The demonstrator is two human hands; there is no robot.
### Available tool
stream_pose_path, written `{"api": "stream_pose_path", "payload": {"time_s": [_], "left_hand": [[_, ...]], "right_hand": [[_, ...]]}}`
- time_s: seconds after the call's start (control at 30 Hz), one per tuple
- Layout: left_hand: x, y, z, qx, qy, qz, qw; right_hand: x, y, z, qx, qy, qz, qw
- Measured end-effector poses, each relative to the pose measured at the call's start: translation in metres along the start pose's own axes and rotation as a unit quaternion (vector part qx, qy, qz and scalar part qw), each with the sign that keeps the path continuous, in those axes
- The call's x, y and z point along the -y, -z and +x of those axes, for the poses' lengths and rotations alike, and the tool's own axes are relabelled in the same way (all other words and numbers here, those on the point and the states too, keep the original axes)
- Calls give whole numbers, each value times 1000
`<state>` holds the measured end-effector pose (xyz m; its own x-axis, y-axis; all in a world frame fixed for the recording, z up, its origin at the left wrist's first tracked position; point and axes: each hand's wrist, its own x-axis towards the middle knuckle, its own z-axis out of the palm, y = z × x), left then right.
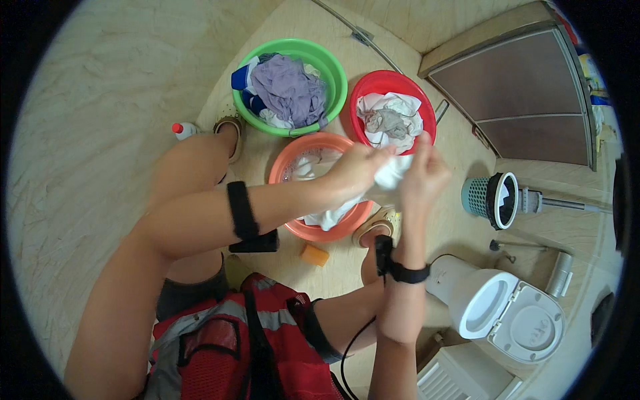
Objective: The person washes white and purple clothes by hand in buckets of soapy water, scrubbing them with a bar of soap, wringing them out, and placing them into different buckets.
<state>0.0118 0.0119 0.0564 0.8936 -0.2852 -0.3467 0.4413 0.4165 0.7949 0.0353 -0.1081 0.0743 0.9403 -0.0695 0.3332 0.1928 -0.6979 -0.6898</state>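
A white cloth (391, 171) is stretched between my two hands, over the right side of an orange plastic basin (280, 169). My left hand (355, 167) grips one side of it, and my right hand (424, 172) grips the other; both are slightly blurred. Part of the white fabric (327, 216) hangs into the basin, where more white cloth lies in sudsy water. Just beyond, a red basin (367, 82) holds white and grey laundry (387, 122). To its left, a green basin (335, 82) contains a purple garment (290, 87) and blue and white clothes.
An orange bar (315, 255), probably soap, lies on the floor near the basin. A white bottle with a red cap (185, 130) is at the left. Toward the right are a lined wastebasket (477, 196), a toilet (482, 302) and a cabinet (515, 80).
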Motion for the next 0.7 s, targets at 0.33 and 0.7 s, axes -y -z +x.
{"api": "stream_pose_path", "payload": {"time_s": [0.33, 0.7], "left_hand": [[17, 23, 5, -31, 84, -13, 996], [1, -3, -3, -60, 109, -157, 980]], "right_hand": [[24, -43, -34, -26, 82, -15, 996], [12, -31, -34, -62, 56, 53, 995]]}}
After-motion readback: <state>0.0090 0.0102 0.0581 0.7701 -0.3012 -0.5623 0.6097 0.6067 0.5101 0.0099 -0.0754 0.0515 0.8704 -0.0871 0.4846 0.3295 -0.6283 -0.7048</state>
